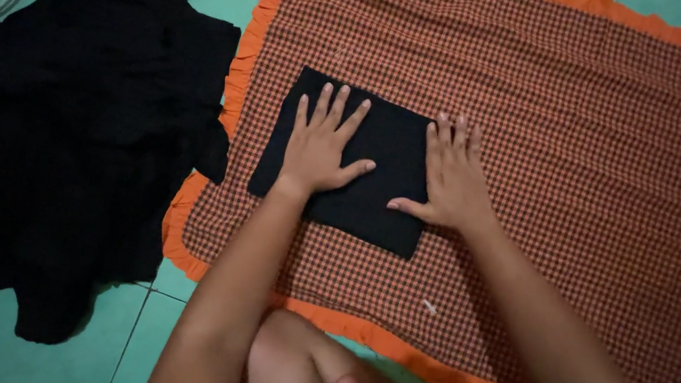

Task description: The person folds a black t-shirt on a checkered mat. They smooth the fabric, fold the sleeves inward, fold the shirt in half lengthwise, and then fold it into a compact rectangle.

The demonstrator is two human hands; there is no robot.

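While both palms press flat, fingers spread, the left hand (pixel 317 150) and right hand (pixel 452 182) rest on a folded black cloth (pixel 380 170) lying on a checked mat (pixel 599 169); black clothes pile (pixel 57 138) lies left.

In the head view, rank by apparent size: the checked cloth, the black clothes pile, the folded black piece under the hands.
1. Checked cloth
2. Black clothes pile
3. Folded black piece, clearly smallest

Black cloth (pixel 377 188), folded into flat rectangle, plain dark fabric w/ neat edges. Lies slightly tilted on left-center of checkered mat, long side running L-R, near mat's orange ruffled edge. Both palms press flat on top of it.
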